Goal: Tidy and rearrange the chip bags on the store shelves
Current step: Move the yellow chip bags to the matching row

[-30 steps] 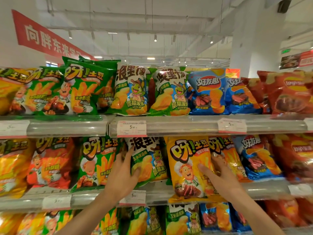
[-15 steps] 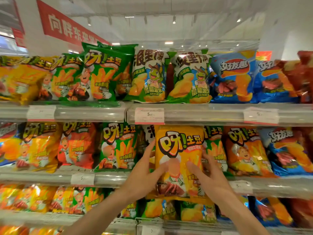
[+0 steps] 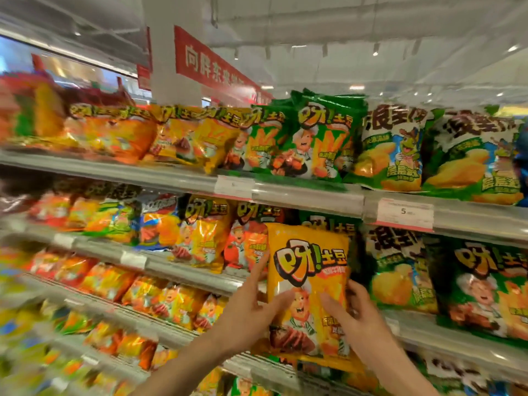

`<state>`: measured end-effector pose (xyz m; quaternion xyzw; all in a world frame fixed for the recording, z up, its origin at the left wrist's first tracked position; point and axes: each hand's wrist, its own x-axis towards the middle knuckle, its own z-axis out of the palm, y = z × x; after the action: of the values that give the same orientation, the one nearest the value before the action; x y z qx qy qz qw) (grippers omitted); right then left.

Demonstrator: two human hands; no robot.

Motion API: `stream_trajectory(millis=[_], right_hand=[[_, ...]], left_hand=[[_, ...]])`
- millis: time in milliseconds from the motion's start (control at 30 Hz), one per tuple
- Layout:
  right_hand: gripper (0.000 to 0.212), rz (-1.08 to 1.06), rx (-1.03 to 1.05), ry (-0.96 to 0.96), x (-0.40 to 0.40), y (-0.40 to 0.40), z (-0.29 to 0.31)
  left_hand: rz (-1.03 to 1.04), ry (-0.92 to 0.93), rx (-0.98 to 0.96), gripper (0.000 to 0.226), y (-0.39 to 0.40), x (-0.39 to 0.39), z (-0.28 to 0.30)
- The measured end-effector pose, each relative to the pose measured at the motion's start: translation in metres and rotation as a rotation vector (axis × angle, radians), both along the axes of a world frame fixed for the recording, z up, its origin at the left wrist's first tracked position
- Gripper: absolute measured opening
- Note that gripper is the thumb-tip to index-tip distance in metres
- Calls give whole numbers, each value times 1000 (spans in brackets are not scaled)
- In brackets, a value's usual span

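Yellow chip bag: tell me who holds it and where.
Both hands hold the yellow chip bag off the shelf: the left hand grips its left edge, the right hand its lower right side, thumbs across the front.

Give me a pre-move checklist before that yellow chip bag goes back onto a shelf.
1. Left hand on the yellow chip bag: ok, thumb on its front.
2. Right hand gripping it: ok, fingers curl round its right edge.
3. Bag upright, label outward: ok.
4. Matching yellow bags located: ok, same shelf, left of the red bag.
5. Free slot there: cannot tell, picture blurred.
6. Nearby green bags stable: ok, standing.
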<state>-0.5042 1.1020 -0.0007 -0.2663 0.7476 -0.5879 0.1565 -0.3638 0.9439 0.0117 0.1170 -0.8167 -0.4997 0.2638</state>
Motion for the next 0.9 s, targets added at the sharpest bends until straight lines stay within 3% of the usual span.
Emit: stream_trajectory(millis=[167,267,433,667,900], right_hand=[[72,128,32,15,75,-91,-4],[64,204,43,43,118,-148,-9],[88,324,82,36,172,-235,-10],[115,473,112,69,215,-343,-18],[106,586,61,70,232,-460,-25]], left_hand=[[117,-5,-22,82,-88,87,-14],[158,41,1,74,-134,141,-19],[256,47,42,70,-203,214,-25],[376,84,82,74,-283,273,-33],[513,80,41,68,-371,300,-33]])
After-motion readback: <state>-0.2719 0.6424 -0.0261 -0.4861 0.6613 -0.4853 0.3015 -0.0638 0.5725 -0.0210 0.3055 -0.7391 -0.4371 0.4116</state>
